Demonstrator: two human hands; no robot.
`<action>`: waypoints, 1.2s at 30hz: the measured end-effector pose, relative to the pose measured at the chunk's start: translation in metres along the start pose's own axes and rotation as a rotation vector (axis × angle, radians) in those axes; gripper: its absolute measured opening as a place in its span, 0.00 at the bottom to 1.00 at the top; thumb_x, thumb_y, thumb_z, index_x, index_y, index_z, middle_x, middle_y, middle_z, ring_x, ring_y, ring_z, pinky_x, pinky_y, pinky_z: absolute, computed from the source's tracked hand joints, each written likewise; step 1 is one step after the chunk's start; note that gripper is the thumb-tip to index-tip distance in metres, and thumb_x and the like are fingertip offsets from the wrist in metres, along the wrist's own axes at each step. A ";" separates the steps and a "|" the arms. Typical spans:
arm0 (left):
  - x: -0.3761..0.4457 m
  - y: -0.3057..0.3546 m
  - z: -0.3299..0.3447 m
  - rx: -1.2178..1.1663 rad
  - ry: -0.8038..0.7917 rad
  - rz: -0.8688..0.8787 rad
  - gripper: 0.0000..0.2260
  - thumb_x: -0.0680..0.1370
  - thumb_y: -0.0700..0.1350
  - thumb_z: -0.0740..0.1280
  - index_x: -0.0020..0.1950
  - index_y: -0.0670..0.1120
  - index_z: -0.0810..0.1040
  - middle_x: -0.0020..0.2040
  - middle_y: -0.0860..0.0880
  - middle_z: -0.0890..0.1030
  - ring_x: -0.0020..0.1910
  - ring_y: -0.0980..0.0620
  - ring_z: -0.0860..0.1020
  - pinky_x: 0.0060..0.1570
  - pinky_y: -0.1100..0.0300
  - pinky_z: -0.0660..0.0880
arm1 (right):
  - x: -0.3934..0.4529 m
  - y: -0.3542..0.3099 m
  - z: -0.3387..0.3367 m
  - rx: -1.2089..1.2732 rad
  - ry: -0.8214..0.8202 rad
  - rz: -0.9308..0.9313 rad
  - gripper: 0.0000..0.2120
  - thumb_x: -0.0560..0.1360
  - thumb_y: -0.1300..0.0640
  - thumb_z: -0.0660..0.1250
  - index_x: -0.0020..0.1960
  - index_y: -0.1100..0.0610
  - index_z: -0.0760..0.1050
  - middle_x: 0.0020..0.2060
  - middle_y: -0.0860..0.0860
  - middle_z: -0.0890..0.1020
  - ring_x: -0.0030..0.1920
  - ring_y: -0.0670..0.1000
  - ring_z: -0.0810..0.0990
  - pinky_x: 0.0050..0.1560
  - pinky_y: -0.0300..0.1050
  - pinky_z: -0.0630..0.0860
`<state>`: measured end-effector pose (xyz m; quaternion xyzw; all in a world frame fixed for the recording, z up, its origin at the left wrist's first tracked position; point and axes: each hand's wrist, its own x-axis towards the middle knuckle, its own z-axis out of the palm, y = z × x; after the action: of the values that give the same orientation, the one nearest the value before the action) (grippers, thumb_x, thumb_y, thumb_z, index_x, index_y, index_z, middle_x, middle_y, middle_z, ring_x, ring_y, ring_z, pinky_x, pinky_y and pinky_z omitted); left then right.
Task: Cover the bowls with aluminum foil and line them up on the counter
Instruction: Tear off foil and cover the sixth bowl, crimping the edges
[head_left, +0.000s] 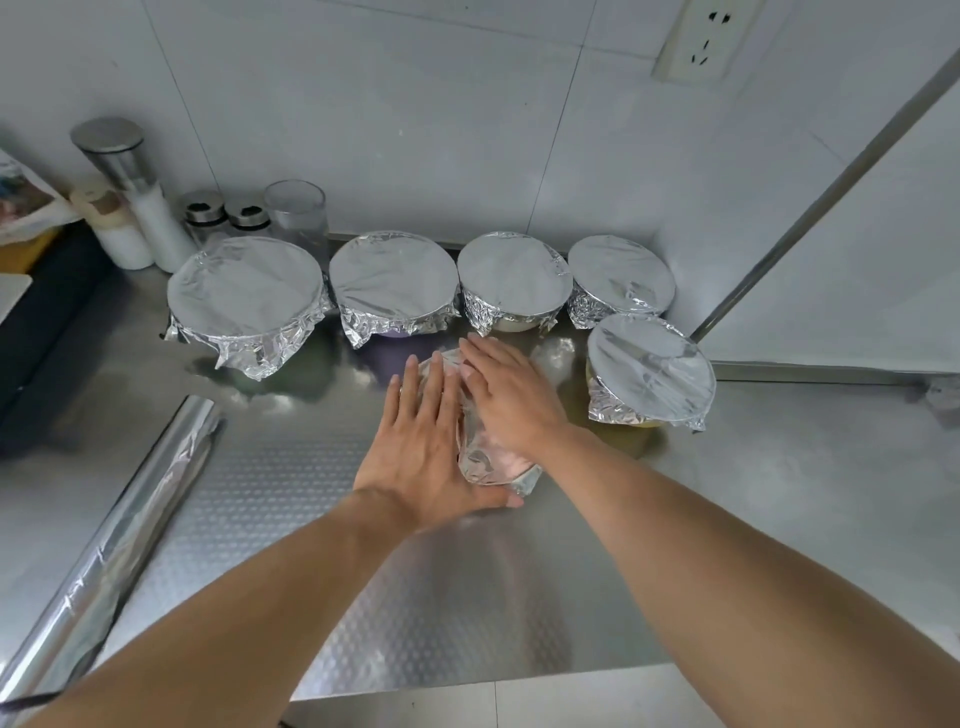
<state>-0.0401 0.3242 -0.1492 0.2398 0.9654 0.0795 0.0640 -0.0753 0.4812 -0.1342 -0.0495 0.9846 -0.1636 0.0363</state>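
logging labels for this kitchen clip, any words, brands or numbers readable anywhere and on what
No legible text anywhere in the view.
Printed packet at the far left edge: colored printing, too blurred to read.
Two shaker jars, tall canister, foil roll, wall socket: no lettering visible.

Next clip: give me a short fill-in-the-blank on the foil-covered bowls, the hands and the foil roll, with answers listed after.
1. Along the white back wall stand ___ foil-covered bowls in a row.
2. A fifth foil-covered bowl sits in front of that row's ___ end.
3. The left hand and right hand both press on a small ___-wrapped bowl.
4. The long aluminum foil roll lies to the ___ of the hands.

Answers: four; right; foil; left
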 end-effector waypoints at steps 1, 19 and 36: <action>0.000 0.000 0.001 -0.003 0.000 -0.001 0.67 0.61 0.88 0.48 0.79 0.40 0.28 0.78 0.41 0.27 0.78 0.39 0.26 0.80 0.42 0.36 | -0.001 0.003 0.001 0.016 0.027 0.009 0.23 0.87 0.48 0.49 0.81 0.49 0.60 0.80 0.44 0.61 0.79 0.46 0.56 0.79 0.46 0.51; -0.003 0.004 -0.003 -0.042 -0.027 -0.051 0.66 0.64 0.86 0.46 0.79 0.34 0.30 0.82 0.35 0.36 0.81 0.43 0.31 0.80 0.46 0.35 | -0.002 0.006 0.003 0.264 0.194 0.189 0.19 0.86 0.53 0.52 0.71 0.50 0.75 0.65 0.46 0.80 0.59 0.48 0.81 0.63 0.50 0.76; -0.009 0.007 -0.013 -0.291 -0.036 -0.127 0.68 0.62 0.79 0.65 0.81 0.42 0.30 0.83 0.42 0.35 0.81 0.41 0.39 0.80 0.47 0.43 | -0.051 -0.022 0.036 0.823 0.636 0.607 0.20 0.86 0.60 0.54 0.75 0.61 0.70 0.73 0.55 0.74 0.72 0.50 0.71 0.69 0.31 0.61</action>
<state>-0.0313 0.3249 -0.1343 0.1676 0.9557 0.2098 0.1201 -0.0192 0.4548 -0.1581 0.3033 0.7733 -0.5202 -0.1988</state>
